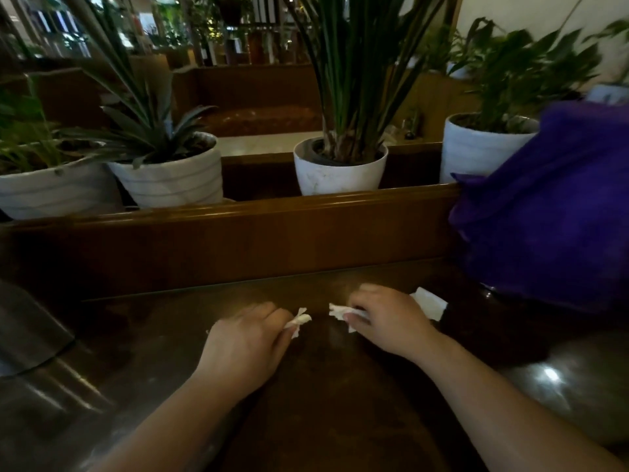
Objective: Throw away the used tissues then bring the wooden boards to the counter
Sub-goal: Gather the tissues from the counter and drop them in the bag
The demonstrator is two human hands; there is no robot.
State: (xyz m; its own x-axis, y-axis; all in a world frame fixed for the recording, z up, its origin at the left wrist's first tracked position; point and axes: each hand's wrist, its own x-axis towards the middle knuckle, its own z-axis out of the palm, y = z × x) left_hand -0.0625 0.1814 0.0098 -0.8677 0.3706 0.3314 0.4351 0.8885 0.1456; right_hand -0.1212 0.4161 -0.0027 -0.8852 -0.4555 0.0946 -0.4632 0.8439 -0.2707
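Note:
Both my hands rest on a dark wooden table point(323, 386). My left hand point(245, 338) pinches a small crumpled white tissue point(299, 320) between its fingertips. My right hand point(388, 321) is closed on another crumpled white tissue point(338, 311) that sticks out to the left of its fingers. A flat white tissue point(430, 303) lies on the table just behind the right hand, partly hidden by it. No wooden boards are in view.
A purple cloth bag point(551, 212) stands at the table's right side. A wooden ledge point(238, 212) behind the table carries white plant pots point(340, 172) point(170, 178) point(476, 148). A dark grey object point(27, 332) sits at the left edge.

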